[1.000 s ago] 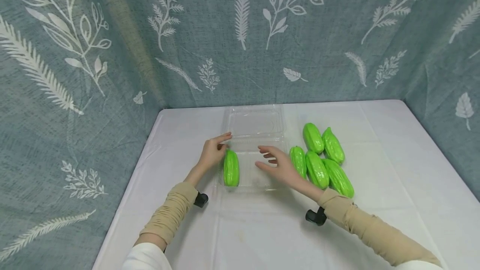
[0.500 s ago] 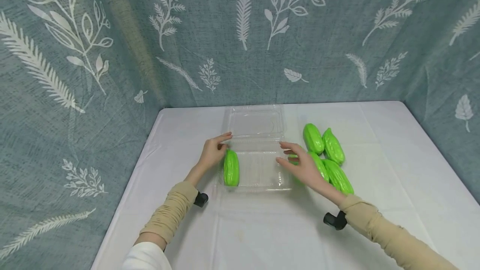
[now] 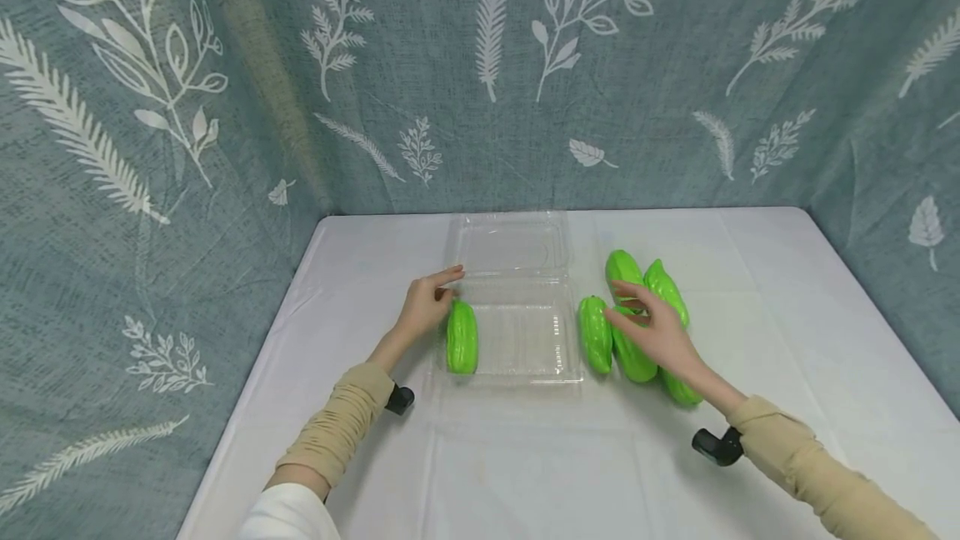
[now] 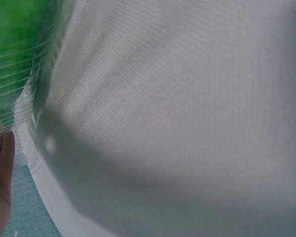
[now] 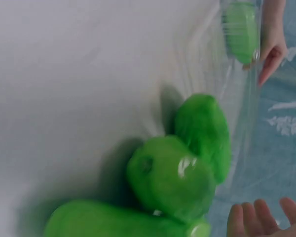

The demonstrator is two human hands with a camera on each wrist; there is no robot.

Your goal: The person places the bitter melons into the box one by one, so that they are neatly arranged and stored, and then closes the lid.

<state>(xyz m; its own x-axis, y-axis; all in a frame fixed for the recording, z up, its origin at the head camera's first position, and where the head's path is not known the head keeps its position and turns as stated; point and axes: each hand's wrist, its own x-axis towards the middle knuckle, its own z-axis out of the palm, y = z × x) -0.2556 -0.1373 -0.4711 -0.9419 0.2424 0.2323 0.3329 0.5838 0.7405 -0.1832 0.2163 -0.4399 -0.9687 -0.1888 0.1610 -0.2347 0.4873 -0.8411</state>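
Observation:
A clear plastic clamshell container [image 3: 517,340] lies on the white-covered table with its lid [image 3: 512,244] folded back. Along its left side sits one glossy green ribbed bitter melon [image 3: 462,338]. My left hand [image 3: 425,304] pinches the container's left rim near the hinge, its index finger stretched along it. To the right of the container, several similar bitter melons lie in a cluster, including one at its left edge [image 3: 596,335] and one beside that [image 3: 635,357]. My right hand [image 3: 656,327] hovers over this cluster with relaxed fingers and nothing between them, partly hiding some melons.
White cloth [image 3: 495,457] covers the table. Behind it and at both sides hangs a blue-grey curtain [image 3: 420,40] with white leaf prints. Each wrist carries a small black camera; the right one [image 3: 717,445] sits low over the cloth.
My right hand has moved right, from above the container to above the cluster of bitter melons. My left hand has stayed at the container's left rim.

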